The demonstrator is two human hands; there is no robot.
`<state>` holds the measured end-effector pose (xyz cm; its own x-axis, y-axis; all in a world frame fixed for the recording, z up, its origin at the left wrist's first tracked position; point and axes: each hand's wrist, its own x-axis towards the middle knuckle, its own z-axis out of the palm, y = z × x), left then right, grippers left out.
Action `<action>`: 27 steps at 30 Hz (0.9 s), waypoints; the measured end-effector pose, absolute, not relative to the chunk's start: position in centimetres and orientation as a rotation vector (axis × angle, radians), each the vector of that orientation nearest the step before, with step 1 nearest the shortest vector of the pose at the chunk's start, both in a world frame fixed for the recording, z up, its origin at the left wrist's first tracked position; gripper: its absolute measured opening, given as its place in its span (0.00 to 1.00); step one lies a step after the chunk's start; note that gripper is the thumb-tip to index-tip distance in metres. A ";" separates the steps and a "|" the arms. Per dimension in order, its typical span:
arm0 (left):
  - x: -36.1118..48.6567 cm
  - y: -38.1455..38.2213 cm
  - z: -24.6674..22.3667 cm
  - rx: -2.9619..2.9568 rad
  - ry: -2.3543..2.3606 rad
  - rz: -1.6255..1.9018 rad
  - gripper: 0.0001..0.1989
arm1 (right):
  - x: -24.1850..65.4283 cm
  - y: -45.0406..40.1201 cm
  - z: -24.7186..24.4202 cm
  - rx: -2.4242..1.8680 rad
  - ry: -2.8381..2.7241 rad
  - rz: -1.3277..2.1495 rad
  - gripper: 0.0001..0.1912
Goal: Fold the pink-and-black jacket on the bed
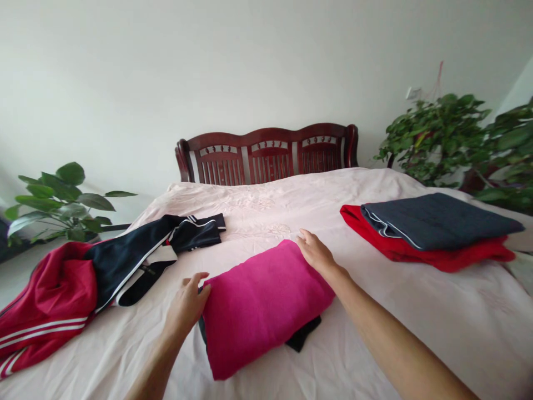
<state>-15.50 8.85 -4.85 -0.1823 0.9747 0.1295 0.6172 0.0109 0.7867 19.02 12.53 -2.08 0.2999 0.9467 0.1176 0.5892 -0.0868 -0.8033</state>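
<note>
A folded magenta cloth [264, 305] lies on the pale pink bedspread [416, 322], with dark cloth showing under its left side and lower right. My left hand [189, 303] is at its left edge, fingers apart, fingertips close to the upper left corner. At the upper right corner my right hand [314, 251] rests against the edge, its fingers spread. Neither hand is closed round the cloth.
On the left lies a loose red and navy jacket [62, 289] with white stripes. A folded dark blue garment [441, 219] sits on red cloth [449, 260] at the right. Behind is a wooden headboard [270, 158]; leafy plants [441, 133] flank the bed.
</note>
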 end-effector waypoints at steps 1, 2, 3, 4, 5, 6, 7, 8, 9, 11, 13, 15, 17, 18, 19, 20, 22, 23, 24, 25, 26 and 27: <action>-14.9 8.6 -4.1 1.818 1.920 0.975 0.20 | 18.5 12.2 -1.2 -1.753 -1.474 0.476 0.28; -14.1 8.3 -3.4 1.996 1.960 0.915 0.23 | 18.0 11.8 -0.5 -1.715 -1.582 0.358 0.28; -13.0 7.9 -3.0 2.143 1.950 0.860 0.25 | 17.4 11.5 -0.2 -1.675 -1.695 0.233 0.29; -11.8 7.5 -2.8 2.260 1.894 0.803 0.26 | 16.8 11.2 -0.3 -1.642 -1.801 0.126 0.29; -10.7 7.1 -3.0 2.359 1.830 0.735 0.27 | 16.3 11.0 -0.8 -1.630 -1.893 0.068 0.30; -9.6 6.7 -3.4 2.432 1.774 0.656 0.28 | 16.1 10.8 -1.6 -1.646 -1.956 0.078 0.31; -8.8 6.4 -4.1 2.480 1.738 0.579 0.29 | 16.0 10.8 -2.6 -1.682 -2.006 0.141 0.31; -8.3 6.2 -4.9 2.503 1.724 0.511 0.29 | 16.0 10.7 -3.8 -1.723 -2.038 0.230 0.32; -8.0 6.1 -5.8 2.510 1.720 0.459 0.29 | 16.3 10.8 -5.0 -1.758 -2.050 0.323 0.33; -8.1 6.1 -7.1 2.503 1.722 0.414 0.30 | 16.9 11.0 -6.8 -1.786 -2.040 0.449 0.34; -8.5 6.2 -7.8 2.498 1.721 0.418 0.30 | 17.6 11.3 -7.6 -1.761 -2.022 0.494 0.34; -9.0 6.3 -8.0 2.489 1.708 0.434 0.29 | 18.1 11.5 -7.6 -1.738 -1.999 0.525 0.33; -9.5 6.1 -8.0 2.467 1.717 0.469 0.29 | 18.6 11.4 -7.4 -1.763 -1.953 0.544 0.32; -9.8 5.9 -8.2 2.440 1.740 0.494 0.29 | 18.8 11.2 -7.3 -1.790 -1.920 0.543 0.32; -10.1 5.7 -8.4 2.399 1.770 0.524 0.30 | 19.1 10.9 -7.3 -1.816 -1.876 0.532 0.31; -10.6 5.4 -8.7 2.340 1.808 0.557 0.30 | 19.5 10.4 -7.4 -1.831 -1.821 0.516 0.32; -11.5 4.8 -9.6 2.204 1.864 0.625 0.32 | 20.1 8.9 -7.7 -1.814 -1.665 0.486 0.33; -12.0 4.5 -10.1 2.138 1.876 0.655 0.33 | 20.3 7.8 -8.0 -1.790 -1.555 0.484 0.34; -12.4 4.3 -10.5 2.075 1.884 0.681 0.35 | 20.5 6.5 -8.3 -1.760 -1.423 0.501 0.35; -12.7 4.1 -10.9 2.017 1.886 0.705 0.36 | 20.5 5.1 -8.6 -1.723 -1.272 0.543 0.36; -13.0 3.9 -11.1 1.962 1.889 0.730 0.38 | 20.4 3.6 -8.9 -1.678 -1.110 0.605 0.37; -13.1 3.8 -11.3 1.915 1.888 0.758 0.39 | 20.1 2.0 -9.1 -1.618 -0.955 0.683 0.37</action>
<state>-13.11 3.82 -11.30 -0.0291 0.9910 0.1305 0.8063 -0.0539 0.5891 20.08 1.98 -9.11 0.5114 0.8582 0.0433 0.2366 -0.0922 -0.9672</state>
